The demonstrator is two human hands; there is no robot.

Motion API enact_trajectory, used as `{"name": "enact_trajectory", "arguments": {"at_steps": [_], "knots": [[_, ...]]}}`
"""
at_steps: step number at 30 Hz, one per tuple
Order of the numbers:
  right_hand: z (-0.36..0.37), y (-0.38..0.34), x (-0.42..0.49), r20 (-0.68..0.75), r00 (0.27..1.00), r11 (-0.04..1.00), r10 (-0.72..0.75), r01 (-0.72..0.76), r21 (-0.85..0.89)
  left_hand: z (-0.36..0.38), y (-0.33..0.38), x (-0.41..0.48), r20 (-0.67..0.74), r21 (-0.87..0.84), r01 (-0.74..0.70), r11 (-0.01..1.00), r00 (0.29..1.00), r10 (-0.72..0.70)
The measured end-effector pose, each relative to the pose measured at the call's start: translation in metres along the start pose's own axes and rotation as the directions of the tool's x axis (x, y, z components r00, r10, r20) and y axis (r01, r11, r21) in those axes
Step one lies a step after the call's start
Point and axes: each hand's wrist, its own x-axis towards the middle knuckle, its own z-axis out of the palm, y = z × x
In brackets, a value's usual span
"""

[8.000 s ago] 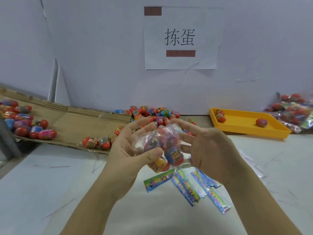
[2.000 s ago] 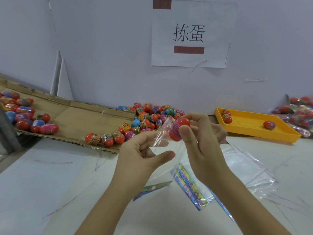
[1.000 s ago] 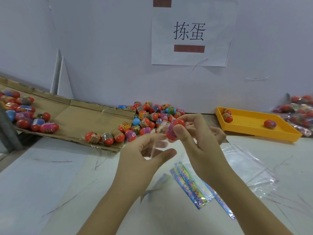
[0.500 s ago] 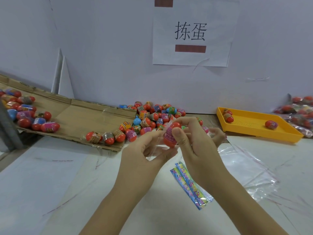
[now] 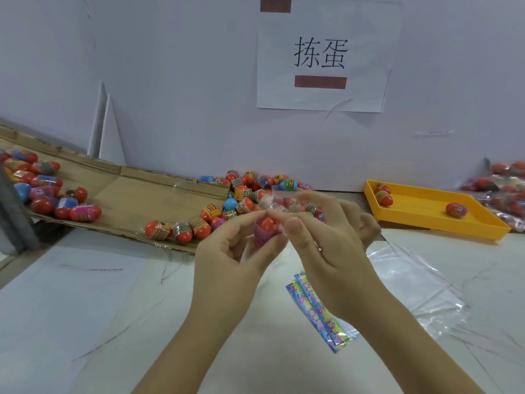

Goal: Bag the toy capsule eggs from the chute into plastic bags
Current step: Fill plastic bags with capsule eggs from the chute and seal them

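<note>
Plainly, with left hand curled round the bagged egg and right hand pinching the bag, a slack pinch could spill it toward the twelve-o'clock pile.

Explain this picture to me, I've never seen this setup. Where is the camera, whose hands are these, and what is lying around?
There is no machine: a person works with bare hands, filmed by one camera worn on their head, looking forward and down. The left hand grips a red toy egg through a clear bag, whose top the right hand pinches. Behind them, loose eggs lie on and beside a cardboard chute. To the right sit a yellow tray holding three eggs and, at the edge, filled bags. Empty bags and coloured strips lie on the white table.
</note>
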Motion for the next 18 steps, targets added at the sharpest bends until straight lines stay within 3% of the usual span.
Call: {"name": "enact_trajectory", "arguments": {"at_steps": [4,6,9,12,15,18], "knots": [[-0.003,0.004,0.001,0.015,0.995,0.951,0.095,-0.095,0.294,-0.006,0.002,0.005,-0.043,-0.148,0.088,0.985,0.995,-0.096],[-0.004,0.007,0.004,0.193,0.967,0.865,0.165,-0.236,0.442,-0.008,0.002,0.008,-0.047,-0.213,0.133,0.968,0.988,-0.146],[0.002,0.014,0.005,0.472,0.871,0.77,0.135,-0.392,0.503,-0.009,0.003,0.009,-0.045,-0.268,0.181,0.946,0.979,-0.2],[0.009,0.011,0.005,0.444,0.89,0.712,0.108,-0.381,0.59,-0.011,0.004,0.011,-0.074,-0.244,0.185,0.952,0.975,-0.209],[0.011,0.009,0.004,0.346,0.925,0.634,0.158,-0.364,0.682,-0.015,0.004,0.012,0.072,-0.165,0.338,0.927,0.941,-0.33],[0.01,0.009,0.005,0.359,0.921,0.565,0.151,-0.379,0.733,-0.013,0.004,0.01,0.183,-0.093,0.46,0.883,0.88,-0.439]]}}
